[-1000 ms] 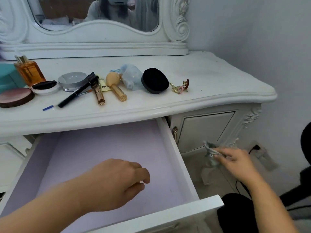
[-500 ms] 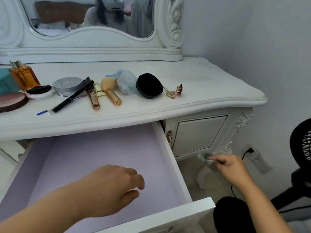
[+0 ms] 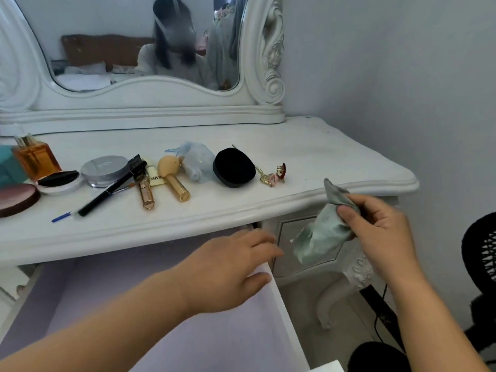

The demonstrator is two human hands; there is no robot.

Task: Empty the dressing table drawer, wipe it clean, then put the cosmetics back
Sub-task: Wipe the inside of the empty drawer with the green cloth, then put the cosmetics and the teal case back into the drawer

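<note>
The white drawer [image 3: 284,312] stands pulled out, its pale lilac floor bare. My left hand [image 3: 228,267] hovers over its right side near the side wall, fingers loosely apart, holding nothing. My right hand [image 3: 383,232] pinches a pale green cloth [image 3: 322,232] right of the drawer, level with the tabletop edge; the cloth hangs down crumpled. Cosmetics lie in a row on the dressing table top [image 3: 322,157]: an amber perfume bottle [image 3: 36,159], a silver compact [image 3: 106,170], a black pen [image 3: 112,187], gold tubes [image 3: 177,186], a black puff case [image 3: 233,167].
A mirror [image 3: 139,41] in a carved white frame stands behind the tabletop. Hair clips [image 3: 273,175] lie right of the black case. A small cabinet door [image 3: 308,253] sits right of the drawer. A black chair [image 3: 480,253] and a floor cable [image 3: 381,318] are at the right.
My right hand has risen from near the floor to tabletop height, bringing the green cloth up with it. My left hand has shifted right and back toward the drawer's side wall.
</note>
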